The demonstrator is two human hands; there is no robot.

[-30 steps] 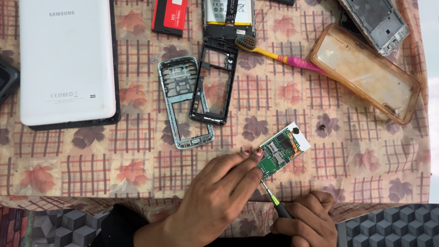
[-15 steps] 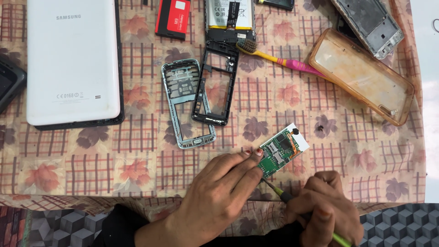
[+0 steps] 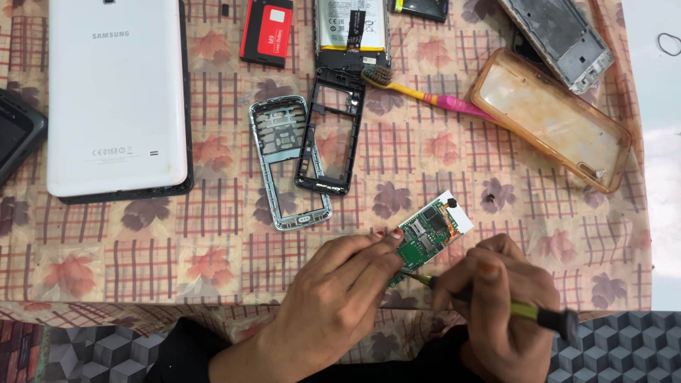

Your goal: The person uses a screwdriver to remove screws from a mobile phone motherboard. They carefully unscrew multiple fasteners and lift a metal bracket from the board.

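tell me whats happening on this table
A person's left hand pins a small green circuit board to the patterned tablecloth, while the right hand holds a yellow-green screwdriver, its tip at the board's lower edge. Two empty phone frames and a white tablet lie nearby.

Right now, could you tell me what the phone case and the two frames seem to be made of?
Phone case: soft clear plastic, probably silicone, yellowed; the cloth shows through. Silver frame: glossy, metal or chromed plastic, with bright glints. Black frame: matt moulded plastic, it seems.
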